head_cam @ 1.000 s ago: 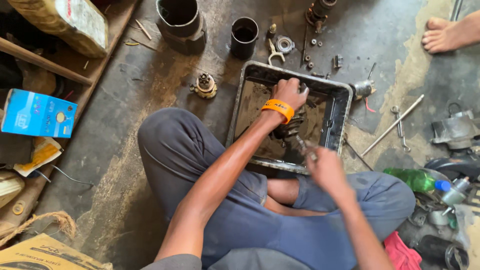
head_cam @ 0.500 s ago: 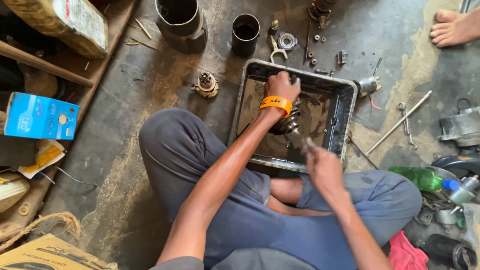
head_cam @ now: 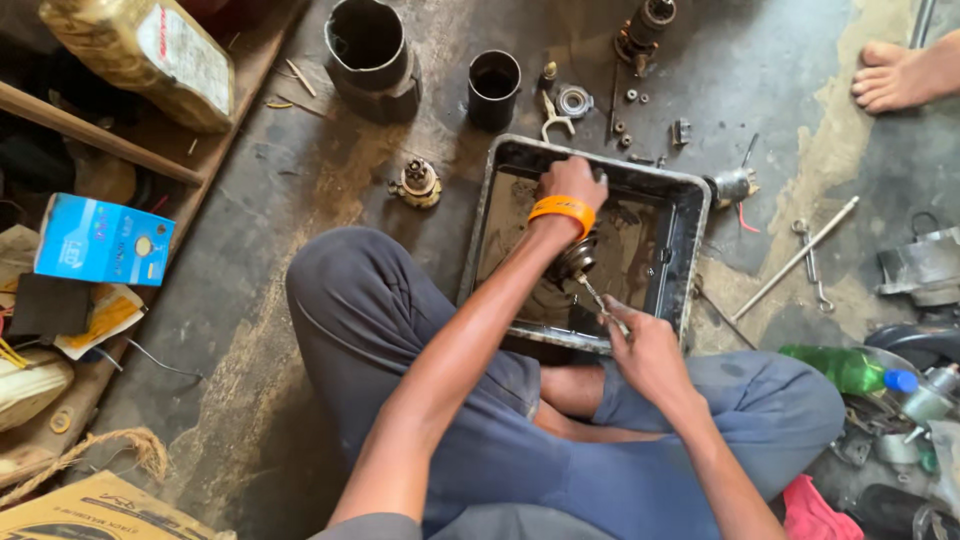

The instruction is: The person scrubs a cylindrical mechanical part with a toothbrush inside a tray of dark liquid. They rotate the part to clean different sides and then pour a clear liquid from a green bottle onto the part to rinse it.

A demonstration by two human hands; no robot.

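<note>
Left hand (head_cam: pixel 572 182) shifted to far rim of metal tray (head_cam: pixel 690 200), gripping it; right hand (head_cam: pixel 640 345) pinches thin tool (head_cam: pixel 592 292) at round part (head_cam: pixel 574 260) — keep tray steady, tip seated.

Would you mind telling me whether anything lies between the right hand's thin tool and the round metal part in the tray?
Nothing visible does. The right hand holds the thin tool with its tip at the round metal part inside the tray. The left hand rests farther back over the tray, its forearm crossing beside the part.
</note>
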